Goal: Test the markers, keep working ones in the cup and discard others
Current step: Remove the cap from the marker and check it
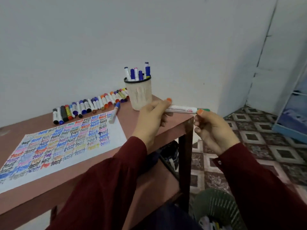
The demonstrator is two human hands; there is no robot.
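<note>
Now: green-capped marker (pixel 181 109) is held level in the air, just off the table's (pixel 127 113) near right corner. Left hand (pixel 150 118) is wrapped round the white barrel; right hand (pixel 214 130) pinches the green cap (pixel 205 110) between thumb and fingertip. I can't tell whether the cap is seated or parting.

To do it well, I'd pull straight along the barrel with the left grip firm, then write on the paper's (pixel 66 143) bare margin.

- Cup (pixel 141 95) at far right corner, markers upright inside.
- Row of markers (pixel 89 105) along far edge.
- One stray marker (pixel 114 114) on the paper's far right corner.
- Green basket (pixel 214 206) on patterned floor (pixel 265 138); pale wall (pixel 149 39) behind.
</note>
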